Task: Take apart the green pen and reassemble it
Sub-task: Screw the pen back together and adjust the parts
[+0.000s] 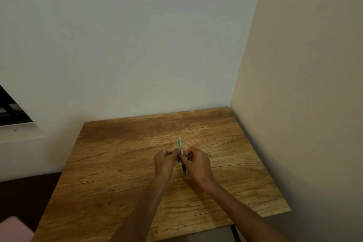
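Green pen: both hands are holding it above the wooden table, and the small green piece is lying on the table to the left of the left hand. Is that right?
Not quite. The head view shows the small green piece lying on the wooden table to the right of the right hand, not left of the left hand. The rest stands: both hands hold the green pen above the table.

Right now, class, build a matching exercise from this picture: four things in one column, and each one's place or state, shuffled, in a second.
Things:
1. green pen
2. small green piece
3. left hand
4. wooden table

Places or states:
A. lies alone on the table, to the right of both hands
B. stands in the corner between two walls
C. held upright between both hands
D. grips the pen from the left

Pairs: 1-C, 2-A, 3-D, 4-B
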